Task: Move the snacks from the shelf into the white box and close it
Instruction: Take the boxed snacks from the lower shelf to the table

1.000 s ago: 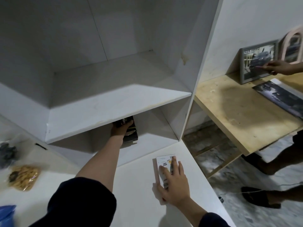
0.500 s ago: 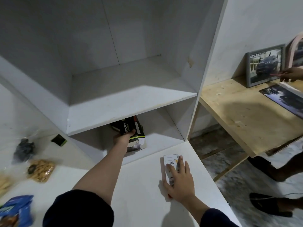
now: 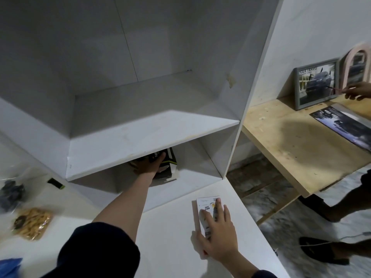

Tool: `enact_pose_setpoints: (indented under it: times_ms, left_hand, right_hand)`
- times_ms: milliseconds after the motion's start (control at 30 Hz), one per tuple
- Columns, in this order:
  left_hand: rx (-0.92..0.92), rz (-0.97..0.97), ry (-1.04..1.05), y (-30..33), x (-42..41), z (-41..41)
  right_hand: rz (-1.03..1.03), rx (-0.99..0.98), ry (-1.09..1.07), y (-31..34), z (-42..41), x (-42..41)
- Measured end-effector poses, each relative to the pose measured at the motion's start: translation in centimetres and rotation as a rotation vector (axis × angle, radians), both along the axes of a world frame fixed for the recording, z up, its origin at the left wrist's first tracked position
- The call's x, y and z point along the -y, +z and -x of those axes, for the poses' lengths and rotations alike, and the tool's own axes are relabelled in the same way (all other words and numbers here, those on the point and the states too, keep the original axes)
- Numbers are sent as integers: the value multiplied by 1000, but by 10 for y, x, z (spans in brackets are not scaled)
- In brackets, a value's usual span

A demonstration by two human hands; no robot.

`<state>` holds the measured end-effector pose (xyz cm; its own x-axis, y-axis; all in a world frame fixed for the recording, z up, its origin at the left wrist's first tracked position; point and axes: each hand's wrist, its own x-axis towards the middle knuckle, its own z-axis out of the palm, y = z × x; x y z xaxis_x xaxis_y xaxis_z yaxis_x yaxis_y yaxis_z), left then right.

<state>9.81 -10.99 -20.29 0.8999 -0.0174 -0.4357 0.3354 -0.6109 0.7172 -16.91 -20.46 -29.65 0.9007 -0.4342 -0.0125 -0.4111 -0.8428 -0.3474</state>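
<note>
L hand [image 3: 153, 164] grasps black-green snack packet [image 3: 170, 160] in lower white shelf [image 3: 152, 135] at 12 o'clock, prob. to extract; R hand [image 3: 217, 231] flat, fingers relaxed, steadying white printed carton [image 3: 204, 205] at 5.

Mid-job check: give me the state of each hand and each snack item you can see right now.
Left hand: inside the lower shelf, grip on the black snack pack.
Black snack pack: still in the shelf, held.
Right hand: fingers flat on the small white carton.
Small white carton: lying flat on the white top.
Clear bag of yellow snacks: lying at left, untouched.
</note>
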Motion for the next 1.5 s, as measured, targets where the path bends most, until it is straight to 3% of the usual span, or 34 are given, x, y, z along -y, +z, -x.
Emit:
enact_pose_setpoints:
  times_ms: [100, 300, 467, 600, 767, 900, 967, 1233, 1400, 1500]
  left_hand:
    - [-62, 297, 125, -1, 8, 5]
    - [-150, 431, 238, -29, -2, -12]
    - [-196, 530, 321, -17, -13, 2]
    - [-26, 178, 268, -8, -11, 13]
    - [86, -95, 1, -25, -21, -18]
    - [92, -19, -276, 8, -17, -16]
    - [81, -100, -402, 11, -15, -20]
    - [82, -341, -577, -1, -21, 3]
    - [341, -443, -757, 1, -23, 45]
    - [331, -513, -815, 9, -22, 46]
  right_hand:
    - [-4, -23, -7, 2, -1, 0]
    - [-3, -38, -7, 4, -1, 1]
    - [11, -35, -22, 4, -1, -1]
    - [13, -23, -17, 5, 0, -1]
    - [0, -36, -23, 7, -1, -1]
    - [-5, -37, -34, 5, -2, 0]
    - [-6, -31, -31, 3, -2, 1]
    - [10, -34, -35, 2, -2, -3]
    - [28, -50, -32, 2, -1, -2]
    - [20, -68, -36, 4, 0, -2]
